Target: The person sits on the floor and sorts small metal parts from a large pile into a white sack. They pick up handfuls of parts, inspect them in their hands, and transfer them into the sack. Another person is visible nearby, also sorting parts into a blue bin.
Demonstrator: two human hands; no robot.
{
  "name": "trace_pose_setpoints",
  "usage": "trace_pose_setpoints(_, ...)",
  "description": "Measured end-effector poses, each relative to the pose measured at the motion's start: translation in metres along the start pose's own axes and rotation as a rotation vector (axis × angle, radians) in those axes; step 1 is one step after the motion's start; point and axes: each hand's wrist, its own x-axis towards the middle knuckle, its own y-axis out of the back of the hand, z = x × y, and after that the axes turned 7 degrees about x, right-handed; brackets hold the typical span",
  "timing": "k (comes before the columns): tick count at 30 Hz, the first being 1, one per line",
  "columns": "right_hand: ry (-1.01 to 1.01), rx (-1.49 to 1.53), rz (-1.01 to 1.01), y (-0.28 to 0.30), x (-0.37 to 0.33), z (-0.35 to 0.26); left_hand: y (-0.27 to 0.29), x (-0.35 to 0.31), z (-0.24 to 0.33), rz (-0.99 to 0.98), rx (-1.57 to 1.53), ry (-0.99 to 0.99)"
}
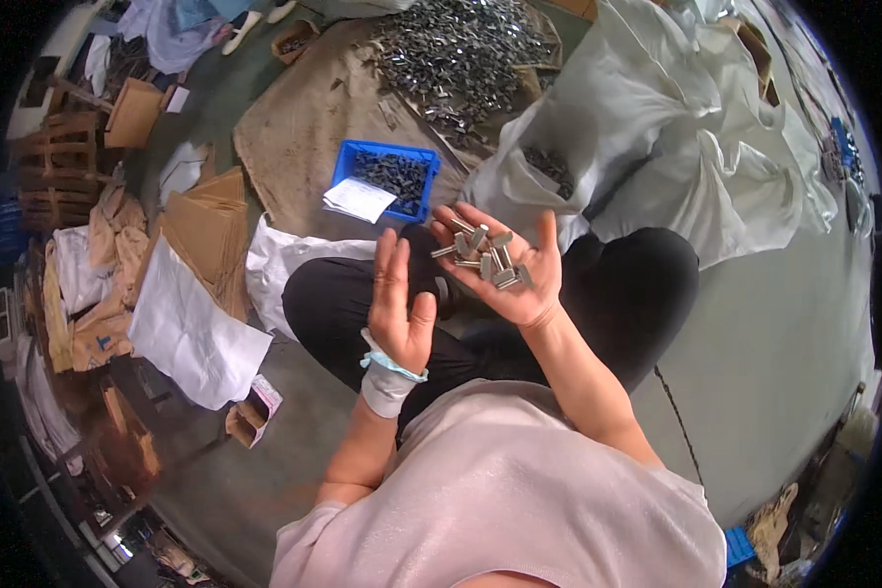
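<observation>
Small metal pieces (500,263), silvery and short, some with bar-like heads, lie in a loose heap on my right hand (532,302). That palm is turned up, and its fingers are slightly curled around the heap. Just to the left is my left hand (400,312), fingers stretched out and nothing in it. A cloth band with a light blue edge (390,377) wraps the left wrist. Beyond the hands stands a blue plastic bin (429,186) filled with dark small metal parts (387,171). White paper sheets (360,200) lie over its near left corner.
A large pile of shiny metal parts (465,54) spreads on brown sacking (299,132) at the far side. White woven sacks (647,118) stand at the right, one with metal parts inside. Flattened cardboard (206,240), a white sheet (191,328) and a small open box (255,412) lie left.
</observation>
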Motion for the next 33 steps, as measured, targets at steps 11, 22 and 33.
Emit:
trace_pose_setpoints(11, -0.065, 0.129, -0.002, 0.01, -0.006, 0.006, -0.005, -0.004, 0.001, 0.046, -0.041, 0.036)
trace_pose_setpoints(22, -0.173, 0.244, -0.008, 0.025, -0.012, 0.009, -0.012, -0.012, 0.0, 0.114, -0.148, 0.164)
trace_pose_setpoints(33, -0.225, 0.208, -0.045, 0.025, -0.007, 0.01, -0.005, -0.01, 0.003, 0.14, -0.104, 0.143)
